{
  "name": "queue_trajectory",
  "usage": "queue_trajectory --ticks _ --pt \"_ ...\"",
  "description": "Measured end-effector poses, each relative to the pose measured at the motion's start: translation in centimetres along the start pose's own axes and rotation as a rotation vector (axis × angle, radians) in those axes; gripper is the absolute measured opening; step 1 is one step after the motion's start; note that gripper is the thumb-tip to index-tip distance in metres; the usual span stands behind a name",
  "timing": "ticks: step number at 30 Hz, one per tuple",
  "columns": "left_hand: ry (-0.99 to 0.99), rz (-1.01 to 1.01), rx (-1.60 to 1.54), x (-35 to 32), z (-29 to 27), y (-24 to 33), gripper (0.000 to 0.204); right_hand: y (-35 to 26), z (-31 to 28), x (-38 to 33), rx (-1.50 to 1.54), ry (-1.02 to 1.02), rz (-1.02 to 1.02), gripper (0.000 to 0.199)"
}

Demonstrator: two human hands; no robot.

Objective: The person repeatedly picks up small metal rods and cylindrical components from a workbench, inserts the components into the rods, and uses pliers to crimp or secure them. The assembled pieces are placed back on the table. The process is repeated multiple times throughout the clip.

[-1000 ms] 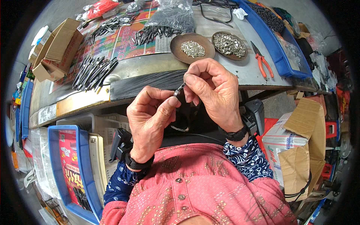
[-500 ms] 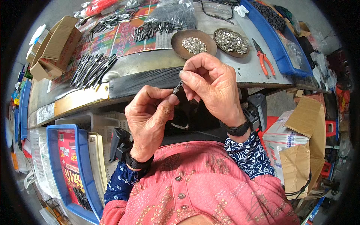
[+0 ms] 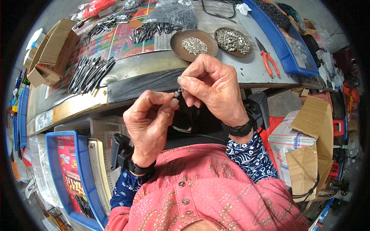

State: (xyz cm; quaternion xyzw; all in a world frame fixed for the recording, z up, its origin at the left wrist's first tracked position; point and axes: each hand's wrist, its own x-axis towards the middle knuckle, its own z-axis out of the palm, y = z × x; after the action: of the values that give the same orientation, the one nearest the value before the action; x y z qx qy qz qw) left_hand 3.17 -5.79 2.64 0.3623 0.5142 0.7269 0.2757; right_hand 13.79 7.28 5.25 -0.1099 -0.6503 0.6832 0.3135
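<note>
Between my hands, just off the table's front edge, is a small dark part with a silvery metal piece (image 3: 177,92). My left hand (image 3: 148,120) pinches its lower end between thumb and forefinger. The thumb and fingers of my right hand (image 3: 216,86) close on its upper end, mostly hiding it. Just beyond my right hand stands a brown bowl (image 3: 178,52) with small silvery pins (image 3: 194,45). A second round dish beside it holds shiny metal pieces (image 3: 233,41). Slim black strips (image 3: 90,74) lie in a bundle at the left of the table.
Red-handled pliers (image 3: 267,57) lie right of the dishes, near a long blue tray (image 3: 283,50). An open cardboard box (image 3: 58,44) stands at the back left. Below the table are a blue bin (image 3: 86,169) on the left and another carton (image 3: 308,154) on the right.
Both hands and the small part have shifted slightly left in the picture, and the view has shifted a little too. Both pinches stay closed, and less of the part shows now.
</note>
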Motion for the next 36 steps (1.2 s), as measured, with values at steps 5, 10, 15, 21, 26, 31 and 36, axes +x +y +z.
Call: queue_trajectory --ticks 5,10,15,21,26,31,36 --pt "-0.01 -0.041 -0.019 0.5 0.1 -0.3 0.004 0.7 0.2 0.2 0.038 0.052 0.028 0.011" --pt "-0.039 -0.062 -0.057 1.3 0.0 -0.2 0.006 0.9 -0.7 -0.4 -0.028 0.089 -0.059 0.014" --pt "-0.055 -0.041 -0.074 2.0 -0.2 0.0 0.018 -0.3 -5.9 -0.6 -0.556 0.372 -0.159 0.015" --pt "-0.074 -0.027 0.015 2.9 -0.1 -0.3 0.026 -1.0 -14.2 -1.2 -1.421 0.713 -0.238 0.019" --pt "-0.06 0.056 0.088 3.9 0.4 -0.8 0.025 0.3 -18.1 -1.8 -1.757 0.733 -0.052 0.043" --pt "-0.043 0.101 0.084 4.8 0.8 -1.6 0.026 1.9 -19.4 -1.8 -1.766 0.719 0.06 0.055" --pt "-0.069 0.156 0.045 5.4 0.8 -2.4 0.027 2.4 -19.5 -1.8 -1.791 0.739 -0.068 0.038"
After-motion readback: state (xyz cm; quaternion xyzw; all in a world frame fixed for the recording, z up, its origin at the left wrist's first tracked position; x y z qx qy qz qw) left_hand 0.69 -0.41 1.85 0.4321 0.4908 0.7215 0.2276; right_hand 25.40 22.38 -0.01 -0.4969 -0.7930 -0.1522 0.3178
